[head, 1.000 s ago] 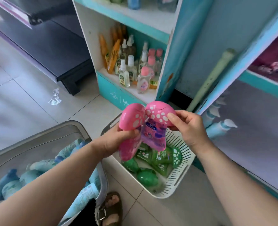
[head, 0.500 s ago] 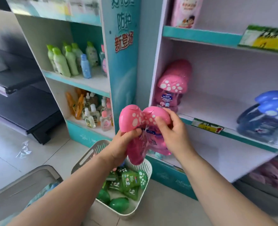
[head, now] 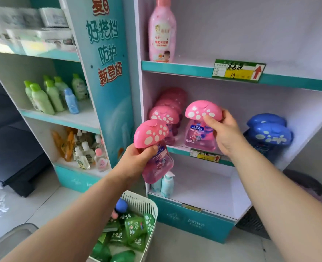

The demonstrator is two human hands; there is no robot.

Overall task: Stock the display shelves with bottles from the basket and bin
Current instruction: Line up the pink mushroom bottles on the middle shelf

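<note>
The right hand (head: 224,133) pinched a pink mushroom-cap bottle (head: 199,137) by its cap at the middle shelf's (head: 176,150) front edge. The left hand (head: 137,164) gripped a second pink bottle (head: 153,146) just below. Released near the lip, the bottle might topple off or knock the pink row (head: 166,112) beside it.

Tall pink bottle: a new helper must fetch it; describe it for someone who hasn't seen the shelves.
Find the white display unit right of the teal banner panel. On its highest visible shelf, at the left end, the tall pink bottle stands alone. Unlike the squat pink mushroom-capped bottles below, it is slender.
</note>
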